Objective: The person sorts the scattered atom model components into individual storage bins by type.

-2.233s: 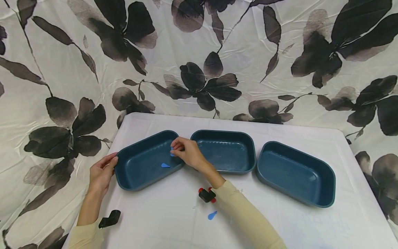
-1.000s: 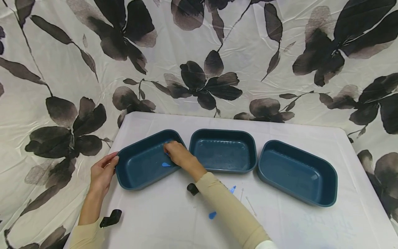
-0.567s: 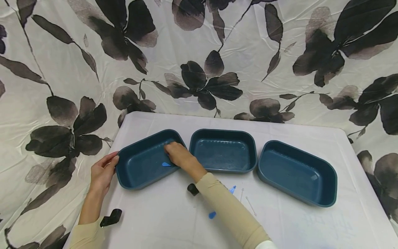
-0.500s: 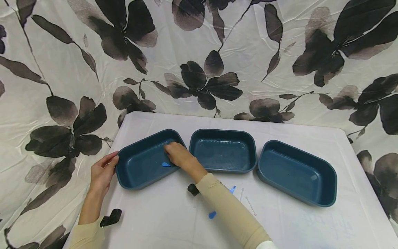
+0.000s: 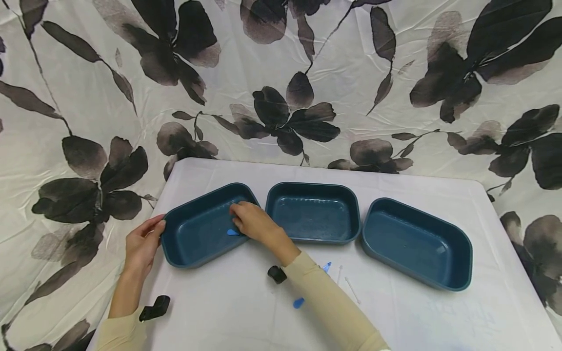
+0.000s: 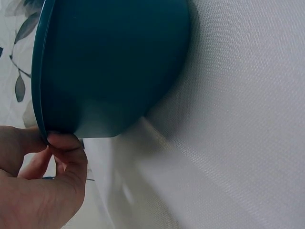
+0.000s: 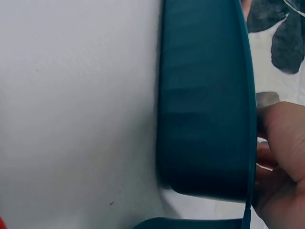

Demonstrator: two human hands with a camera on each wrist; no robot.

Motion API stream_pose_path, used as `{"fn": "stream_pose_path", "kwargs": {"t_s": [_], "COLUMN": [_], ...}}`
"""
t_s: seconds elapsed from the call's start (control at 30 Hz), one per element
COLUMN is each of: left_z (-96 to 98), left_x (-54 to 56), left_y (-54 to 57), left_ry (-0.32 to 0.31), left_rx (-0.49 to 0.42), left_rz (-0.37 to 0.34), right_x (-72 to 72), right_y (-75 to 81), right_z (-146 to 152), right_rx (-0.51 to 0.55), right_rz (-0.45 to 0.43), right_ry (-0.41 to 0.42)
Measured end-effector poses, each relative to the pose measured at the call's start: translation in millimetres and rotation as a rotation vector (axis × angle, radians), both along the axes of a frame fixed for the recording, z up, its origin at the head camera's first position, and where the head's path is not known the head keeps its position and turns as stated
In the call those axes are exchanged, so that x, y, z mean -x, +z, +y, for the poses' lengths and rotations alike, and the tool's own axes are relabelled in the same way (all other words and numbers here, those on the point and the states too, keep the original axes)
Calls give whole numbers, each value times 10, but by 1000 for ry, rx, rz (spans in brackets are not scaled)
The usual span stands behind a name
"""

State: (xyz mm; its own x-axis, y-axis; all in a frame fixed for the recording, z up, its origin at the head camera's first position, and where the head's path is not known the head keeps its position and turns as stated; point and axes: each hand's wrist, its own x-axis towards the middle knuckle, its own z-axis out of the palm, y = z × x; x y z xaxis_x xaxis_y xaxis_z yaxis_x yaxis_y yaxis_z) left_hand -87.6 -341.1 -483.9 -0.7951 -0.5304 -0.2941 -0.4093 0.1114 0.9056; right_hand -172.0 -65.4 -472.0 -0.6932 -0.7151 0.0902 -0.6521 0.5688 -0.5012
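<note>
Three dark teal rectangular trays stand in a row. In the head view my left hand (image 5: pixel 142 243) pinches the outer rim of the left tray (image 5: pixel 189 253); the left wrist view shows thumb and fingertips on that rim. My right hand (image 5: pixel 254 222) reaches over the right end of the same tray, fingers bent down inside it. Whether the fingertips hold anything is hidden, and in the right wrist view the tray wall covers them. A small flat blue teardrop-shaped piece (image 5: pixel 232 232) lies on this tray's floor, just below the right fingers.
The middle tray (image 5: pixel 313 240) and right tray (image 5: pixel 414 248) stand alongside. On the white table lie another blue teardrop-shaped piece (image 5: pixel 299 302), a blue pointed piece (image 5: pixel 327 266) partly behind the right sleeve, and thin whitish sticks (image 5: pixel 352 290). A floral cloth (image 5: pixel 281 63) hangs behind.
My right hand, earlier pinching a small blue piece at the left tray's right end, went lower into the tray and has just shifted slightly. My left hand stays on the rim.
</note>
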Motion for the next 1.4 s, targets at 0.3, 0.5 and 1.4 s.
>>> {"fn": "stream_pose_path", "kwargs": {"t_s": [0.3, 0.5, 1.4], "left_z": [-19, -18, -7], "left_x": [-3, -7, -1], "left_y": [-6, 1, -17], "left_ry": [21, 28, 14], "left_rx": [-41, -72, -48], "left_rz": [7, 31, -5], "right_x": [-91, -151, -449], "right_y": [9, 13, 56], "right_z": [89, 158, 649], "right_rx": [140, 242, 626], "right_rz": [-61, -84, -187], "right_ry": [-36, -60, -144]}}
